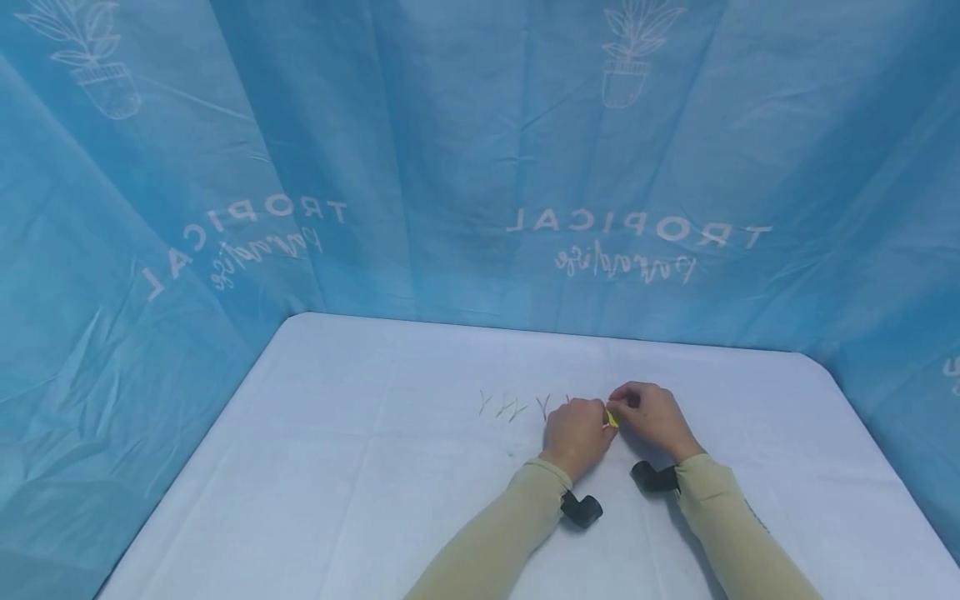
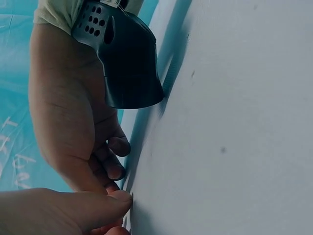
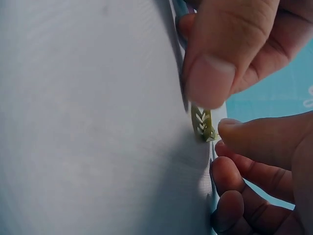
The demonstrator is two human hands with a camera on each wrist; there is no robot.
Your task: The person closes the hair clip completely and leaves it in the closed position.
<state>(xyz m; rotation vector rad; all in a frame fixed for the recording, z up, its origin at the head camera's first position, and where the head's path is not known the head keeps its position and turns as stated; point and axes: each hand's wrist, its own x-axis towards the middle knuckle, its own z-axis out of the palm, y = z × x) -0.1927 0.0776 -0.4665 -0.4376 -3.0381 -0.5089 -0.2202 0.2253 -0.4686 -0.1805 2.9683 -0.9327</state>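
A small yellow-green strip with a pale chevron pattern (image 3: 201, 122) lies between the two hands, low over the white table. My left hand (image 1: 576, 433) pinches one end, its thumb covering part of it in the right wrist view. Thumb and fingertips of my right hand (image 1: 654, 419) meet at the strip's other end, where a small pale bit shows. In the left wrist view the fingertips of both hands come together and hide the strip. Just beyond the left hand, thin Y-shaped pieces (image 1: 543, 407), some green and some dark reddish, lie in a row; the hand partly covers the row's right end.
A white cloth covers the table (image 1: 390, 500). Blue printed curtains (image 1: 465, 167) hang behind it and at both sides. Each wrist bears a black camera mount (image 1: 582, 510), close to the tabletop. A small dark spot (image 2: 223, 150) marks the cloth.
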